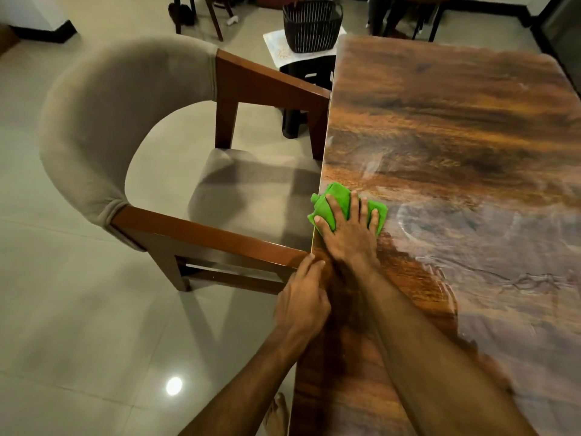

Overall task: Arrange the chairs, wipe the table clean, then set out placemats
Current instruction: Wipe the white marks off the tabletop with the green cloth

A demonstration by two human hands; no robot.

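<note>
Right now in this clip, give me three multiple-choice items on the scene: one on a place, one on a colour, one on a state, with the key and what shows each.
1. Where does the cloth lie?
A. On the chair seat
B. On the table near its left edge
C. On the floor

2. What colour is the cloth?
A. Green
B. White
C. Blue

3. What is the right hand doing?
A. Hanging free above the table
B. Gripping the chair arm
C. Pressing flat on the cloth

Key:
1. B: the cloth lies on the table, at the edge beside the chair.
2. A: it is bright green against the brown wood.
3. C: the right hand lies palm down with fingers spread over the cloth, while the left hand rests at the table edge.
</note>
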